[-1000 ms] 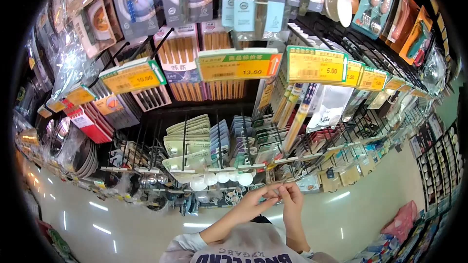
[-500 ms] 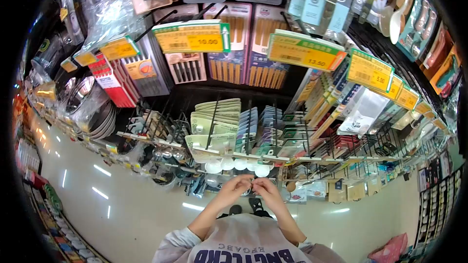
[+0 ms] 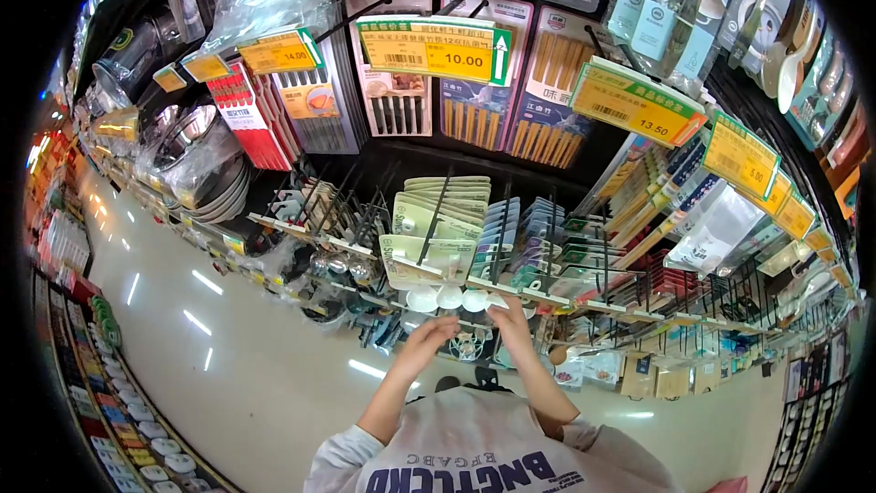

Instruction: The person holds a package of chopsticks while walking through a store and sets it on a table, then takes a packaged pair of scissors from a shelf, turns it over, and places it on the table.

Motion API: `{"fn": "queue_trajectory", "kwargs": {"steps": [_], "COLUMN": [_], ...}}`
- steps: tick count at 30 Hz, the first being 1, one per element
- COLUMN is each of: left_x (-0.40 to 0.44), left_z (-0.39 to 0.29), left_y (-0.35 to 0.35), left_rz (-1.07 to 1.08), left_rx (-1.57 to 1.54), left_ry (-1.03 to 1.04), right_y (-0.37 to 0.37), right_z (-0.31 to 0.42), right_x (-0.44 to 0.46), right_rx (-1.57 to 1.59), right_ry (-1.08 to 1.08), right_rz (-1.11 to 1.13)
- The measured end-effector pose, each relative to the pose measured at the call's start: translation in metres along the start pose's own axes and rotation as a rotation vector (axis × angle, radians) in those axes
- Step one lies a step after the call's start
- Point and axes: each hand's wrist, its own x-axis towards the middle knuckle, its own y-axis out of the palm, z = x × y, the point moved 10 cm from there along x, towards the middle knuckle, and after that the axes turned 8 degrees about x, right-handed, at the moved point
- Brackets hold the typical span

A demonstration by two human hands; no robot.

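1. White rounded pieces [image 3: 448,298] hung in a row beneath the front edge of the black wire display rack [image 3: 525,293], just beyond the left hand [image 3: 431,336] and right hand [image 3: 513,321].
2. Both hands were apart; whether either gripped anything could not be told.
3. Pale green flat packs [image 3: 424,260] hung just above the white pieces.

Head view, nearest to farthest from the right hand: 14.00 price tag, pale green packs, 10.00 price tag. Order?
From the right hand, as the head view shows:
1. Pale green packs: just above, slightly left.
2. 10.00 price tag: higher up, left.
3. 14.00 price tag: high, farther left.
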Motion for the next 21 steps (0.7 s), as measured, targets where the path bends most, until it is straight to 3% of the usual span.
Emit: {"fn": "queue_trajectory", "kwargs": {"steps": [8, 21], "left_x": [0.004, 0.03], "left_z": [0.0, 0.013], "left_y": [0.006, 0.017], "left_rz": [-0.032, 0.006], "left_rx": [-0.049, -0.047], "left_ry": [-0.126, -0.128], "right_y": [0.0, -0.014], "right_z": [0.008, 0.003], "right_x": [-0.002, -0.001], "right_rx": [-0.02, -0.047], "right_ry": [0.027, 0.02], "right_rz": [0.013, 0.032]}}
